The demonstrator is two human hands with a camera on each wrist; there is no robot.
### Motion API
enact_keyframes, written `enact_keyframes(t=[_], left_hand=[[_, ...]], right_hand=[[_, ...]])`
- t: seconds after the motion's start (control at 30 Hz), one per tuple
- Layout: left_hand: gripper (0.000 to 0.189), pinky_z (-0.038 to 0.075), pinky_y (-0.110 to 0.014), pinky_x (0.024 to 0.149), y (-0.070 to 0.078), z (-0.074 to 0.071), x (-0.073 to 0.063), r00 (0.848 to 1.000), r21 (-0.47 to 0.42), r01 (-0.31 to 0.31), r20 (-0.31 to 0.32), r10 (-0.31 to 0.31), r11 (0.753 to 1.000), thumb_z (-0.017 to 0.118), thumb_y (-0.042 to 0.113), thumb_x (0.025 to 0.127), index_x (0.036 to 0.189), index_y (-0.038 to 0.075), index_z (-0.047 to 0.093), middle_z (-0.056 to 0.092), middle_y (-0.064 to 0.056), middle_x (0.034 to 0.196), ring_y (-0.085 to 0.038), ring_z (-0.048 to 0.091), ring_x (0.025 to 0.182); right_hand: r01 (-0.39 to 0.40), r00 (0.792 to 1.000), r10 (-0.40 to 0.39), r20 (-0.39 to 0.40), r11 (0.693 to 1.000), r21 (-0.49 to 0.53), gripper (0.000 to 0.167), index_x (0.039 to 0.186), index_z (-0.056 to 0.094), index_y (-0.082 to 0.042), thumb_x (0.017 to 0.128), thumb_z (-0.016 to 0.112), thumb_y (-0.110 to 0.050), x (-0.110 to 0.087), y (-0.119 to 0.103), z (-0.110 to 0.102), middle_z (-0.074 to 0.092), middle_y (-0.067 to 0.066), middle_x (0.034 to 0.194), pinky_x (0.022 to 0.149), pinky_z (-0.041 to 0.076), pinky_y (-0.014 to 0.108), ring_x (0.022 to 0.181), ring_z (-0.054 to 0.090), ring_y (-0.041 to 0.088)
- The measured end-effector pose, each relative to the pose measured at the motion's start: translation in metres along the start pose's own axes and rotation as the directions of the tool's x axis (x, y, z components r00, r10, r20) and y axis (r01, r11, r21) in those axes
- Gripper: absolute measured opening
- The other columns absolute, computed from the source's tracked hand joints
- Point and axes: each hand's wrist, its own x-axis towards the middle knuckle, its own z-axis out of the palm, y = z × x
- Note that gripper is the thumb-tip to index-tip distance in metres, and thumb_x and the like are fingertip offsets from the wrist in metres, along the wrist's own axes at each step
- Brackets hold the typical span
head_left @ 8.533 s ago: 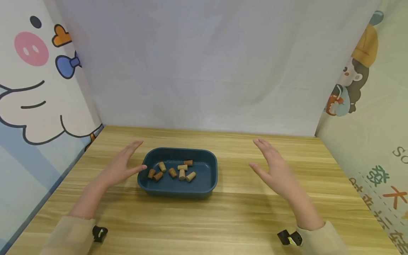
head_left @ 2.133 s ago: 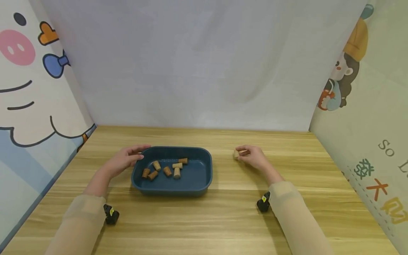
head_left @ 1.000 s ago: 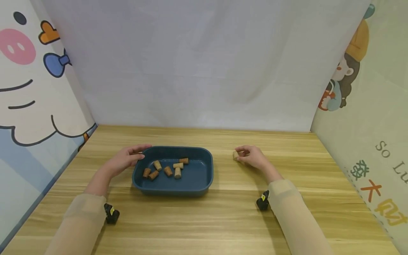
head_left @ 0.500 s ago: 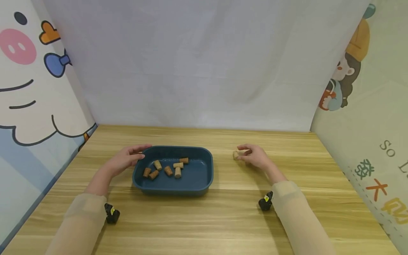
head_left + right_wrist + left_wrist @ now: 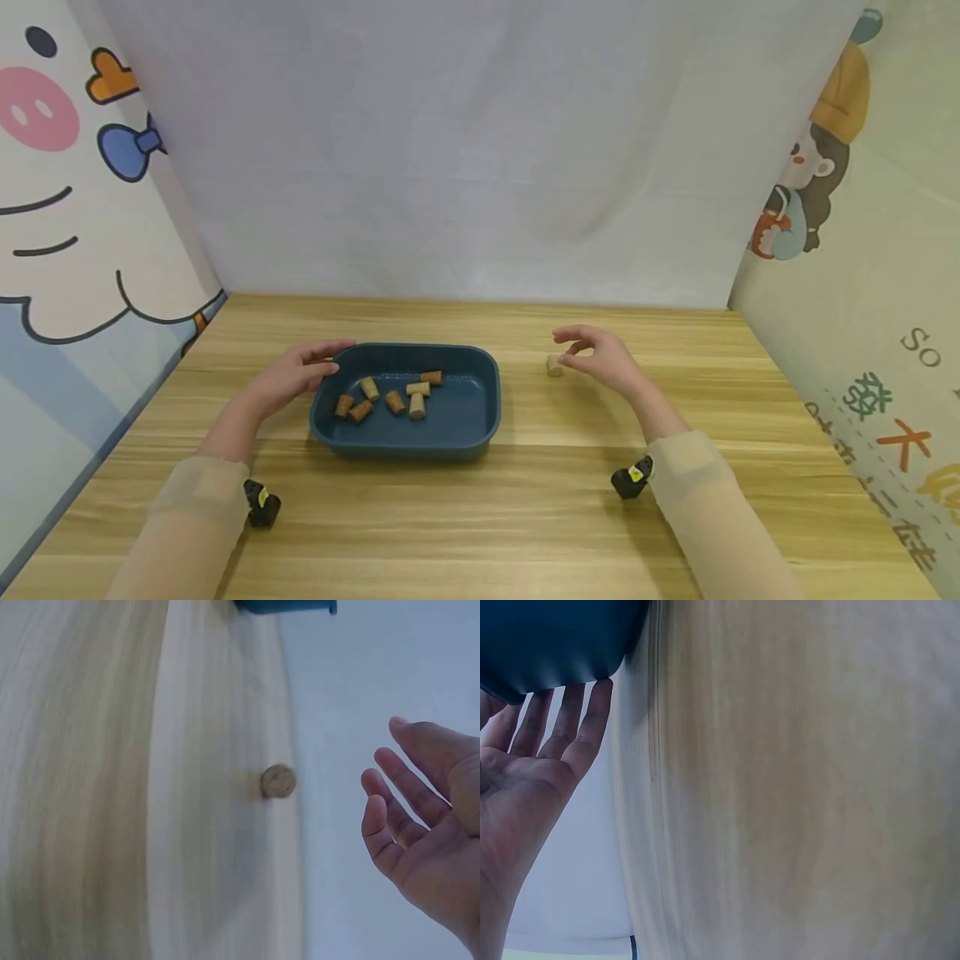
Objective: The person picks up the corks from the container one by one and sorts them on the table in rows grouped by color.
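A dark blue rectangular container (image 5: 405, 452) stands left of centre on the table, with several cork stoppers (image 5: 395, 402) lying inside. My left hand (image 5: 288, 382) is at its left end. In the left wrist view the fairly straight fingers (image 5: 592, 724) touch the outer wall of the container (image 5: 562, 645). To the right of the container a single light cork stopper (image 5: 554, 365) stands on end on the table. My right hand (image 5: 606, 362) is just beside and above it. The right wrist view has this stopper (image 5: 278, 781) apart from the loosely bent fingers, which hold nothing.
The wood-grain table (image 5: 480, 533) runs back to a white cloth backdrop (image 5: 465, 167). Printed cartoon panels flank it left and right. A small black camera (image 5: 261, 504) sits at the left sleeve, another camera (image 5: 632, 477) at the right sleeve.
One cork stopper has gone from the container to the table on the right. My right hand has let go of it and lifted slightly away. The left hand has come to the container's end.
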Motion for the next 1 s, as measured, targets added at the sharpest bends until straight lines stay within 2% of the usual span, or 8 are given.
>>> enact_keyframes(t=[0.2,0.27,0.37,0.43,0.53,0.6,0.83,1.0], left_hand=[[0.05,0.037,-0.037,0.062,0.001,0.001,-0.003,1.0,-0.004,0.006,0.001,-0.006,1.0,0.049,0.021,0.1,0.147,0.015,0.035,0.029,-0.013,0.149,-0.013,0.027,0.053],[0.05,0.037,-0.037,0.062,0.0,0.001,-0.003,1.0,-0.006,0.007,-0.001,-0.007,1.0,0.049,0.021,0.1,0.147,0.015,0.035,0.029,-0.013,0.15,-0.013,0.032,0.057],[0.049,0.038,-0.036,0.065,-0.001,0.002,-0.002,1.0,-0.003,0.006,-0.008,-0.006,1.0,0.049,0.021,0.1,0.147,0.016,0.036,0.028,-0.012,0.151,-0.012,0.041,0.074],[0.049,0.037,-0.036,0.064,-0.001,0.001,-0.001,1.0,0.001,0.005,-0.014,-0.005,1.0,0.049,0.02,0.1,0.146,0.016,0.037,0.028,-0.011,0.151,-0.012,0.041,0.075],[0.048,0.037,-0.036,0.063,-0.001,0.001,-0.001,1.0,0.004,0.009,-0.018,-0.009,1.0,0.049,0.02,0.1,0.146,0.017,0.038,0.029,-0.011,0.15,-0.013,0.038,0.067],[0.048,0.036,-0.036,0.061,-0.001,0.002,-0.001,1.0,0.002,0.014,-0.019,-0.014,1.0,0.049,0.02,0.1,0.146,0.017,0.038,0.03,-0.012,0.15,-0.014,0.03,0.057],[0.048,0.037,-0.035,0.06,0.001,0.002,-0.001,1.0,0.001,0.017,-0.026,-0.017,1.0,0.049,0.02,0.1,0.146,0.017,0.038,0.03,-0.012,0.15,-0.012,0.029,0.051],[0.048,0.038,-0.035,0.062,0.002,0.002,0.0,0.999,0.005,0.017,-0.027,-0.017,1.0,0.048,0.02,0.1,0.146,0.017,0.037,0.029,-0.011,0.151,-0.012,0.029,0.052]], right_hand=[[0.062,0.998,-0.062,-0.005,0.998,-0.026,0.04,0.126,0.06,-0.012,0.087,0.069,-0.015,-0.004,-0.023,0.003,0.065,0.008,0.118,0.075,0.048,0.034,0.097,0.061,0.023],[0.077,0.997,-0.078,-0.008,0.997,-0.019,0.04,0.126,0.061,-0.012,0.087,0.069,-0.016,-0.005,-0.031,0.004,0.065,0.009,0.117,0.075,0.048,0.035,0.096,0.061,0.022],[0.094,0.995,-0.094,-0.014,0.995,0.011,0.039,0.125,0.061,-0.012,0.087,0.069,-0.016,-0.007,-0.045,0.007,0.064,0.011,0.117,0.076,0.049,0.036,0.095,0.06,0.021],[0.105,0.994,-0.105,-0.025,0.994,0.022,0.038,0.124,0.061,-0.012,0.087,0.069,-0.016,-0.008,-0.052,0.01,0.064,0.01,0.117,0.076,0.049,0.036,0.094,0.06,0.02],[0.115,0.992,-0.114,-0.05,0.993,0.016,0.037,0.123,0.062,-0.014,0.087,0.069,-0.017,-0.009,-0.061,0.016,0.065,0.006,0.116,0.074,0.049,0.034,0.093,0.06,0.017],[0.132,0.989,-0.131,-0.07,0.991,0.01,0.037,0.123,0.063,-0.014,0.087,0.07,-0.016,-0.01,-0.067,0.021,0.065,0.003,0.115,0.073,0.048,0.033,0.092,0.06,0.016],[0.208,0.972,-0.201,-0.119,0.976,0.055,0.037,0.122,0.063,-0.014,0.086,0.07,-0.015,-0.011,-0.086,0.038,0.067,0.003,0.11,0.07,0.049,0.031,0.089,0.061,0.016],[0.24,0.966,-0.227,-0.122,0.965,0.103,0.036,0.122,0.063,-0.017,0.086,0.07,-0.017,-0.01,-0.093,0.053,0.067,0.004,0.109,0.07,0.049,0.032,0.088,0.06,0.014]])
